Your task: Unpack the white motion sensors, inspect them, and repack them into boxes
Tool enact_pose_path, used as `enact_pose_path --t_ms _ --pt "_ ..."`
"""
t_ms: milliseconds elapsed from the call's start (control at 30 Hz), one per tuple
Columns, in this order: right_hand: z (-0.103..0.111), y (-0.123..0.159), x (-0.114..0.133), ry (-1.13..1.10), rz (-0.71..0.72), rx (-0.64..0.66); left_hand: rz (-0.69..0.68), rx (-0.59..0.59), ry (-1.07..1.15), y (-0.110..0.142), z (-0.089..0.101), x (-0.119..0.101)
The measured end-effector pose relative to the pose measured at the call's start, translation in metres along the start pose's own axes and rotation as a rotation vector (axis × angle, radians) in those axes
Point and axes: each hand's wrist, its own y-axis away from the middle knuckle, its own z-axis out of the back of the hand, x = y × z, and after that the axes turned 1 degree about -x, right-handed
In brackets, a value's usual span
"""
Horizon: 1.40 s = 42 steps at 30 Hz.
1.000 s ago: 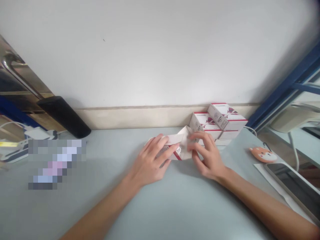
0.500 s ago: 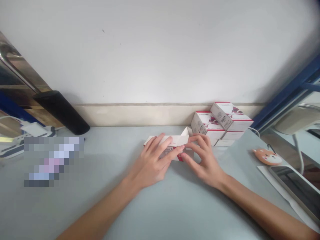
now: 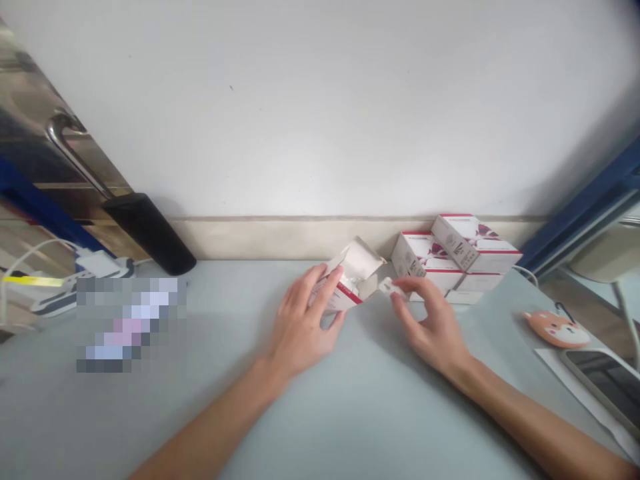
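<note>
My left hand [image 3: 305,327] grips an open white carton with red trim [image 3: 350,283], which is tilted up with its flap raised. My right hand [image 3: 427,323] is just to the right of the carton, pinching a small white item [image 3: 387,287] between thumb and fingers. What that item is, I cannot tell. Behind my right hand stands a stack of white boxes with red edges [image 3: 430,257], closed and piled against the wall.
A pale grey table [image 3: 320,413] meets a cream skirting strip. At left lie a black cylinder [image 3: 150,223], a power strip [image 3: 95,277] and a pixelated blurred patch [image 3: 131,325]. At right are an orange fox-faced tag [image 3: 556,329] and a phone [image 3: 607,383].
The carton has been raised and tilted with its flap open, no longer lying flat. My right hand has moved away from it, now pinching the small white item.
</note>
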Motion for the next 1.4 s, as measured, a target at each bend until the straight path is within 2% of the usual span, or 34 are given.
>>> enact_pose_path --t_ms 100,167,233,300,400,500,567,700,833,1200,1300,1400 --pt "-0.008 0.003 -0.007 0.073 0.048 0.218 0.039 -0.006 0.004 0.0 -0.001 0.001" --pt "-0.012 0.005 -0.009 0.091 0.078 0.294 0.024 0.002 0.007 0.0 0.0 0.002" --pt "-0.011 0.005 -0.008 0.088 0.101 0.266 -0.008 0.009 0.006 -0.001 0.001 0.003" --pt "-0.006 0.003 -0.003 0.054 0.129 0.152 -0.053 0.029 0.004 -0.002 0.002 0.003" --pt "0.006 0.001 0.011 -0.029 0.268 0.047 -0.154 0.094 0.006 -0.003 0.004 0.003" --pt "0.013 0.0 0.023 0.014 0.45 0.112 -0.249 0.158 0.008 -0.004 0.006 0.001" --pt "0.014 0.001 0.028 0.057 0.493 0.179 -0.27 0.178 0.011 -0.003 0.006 0.001" --pt "0.011 -0.001 0.026 0.036 0.453 0.328 -0.252 0.164 0.009 -0.002 0.004 0.001" --pt "0.008 -0.003 0.019 0.02 0.413 0.379 -0.282 0.168 0.01 -0.004 0.003 0.002" --pt "0.004 -0.005 0.01 -0.089 0.459 0.296 -0.261 0.167 0.021 -0.003 0.005 0.005" --pt "0.006 -0.004 0.009 -0.123 0.472 0.207 -0.246 0.158 0.016 -0.004 0.005 0.006" --pt "0.008 -0.005 0.009 -0.049 0.449 0.104 -0.202 0.119 0.005 -0.006 0.005 0.007"
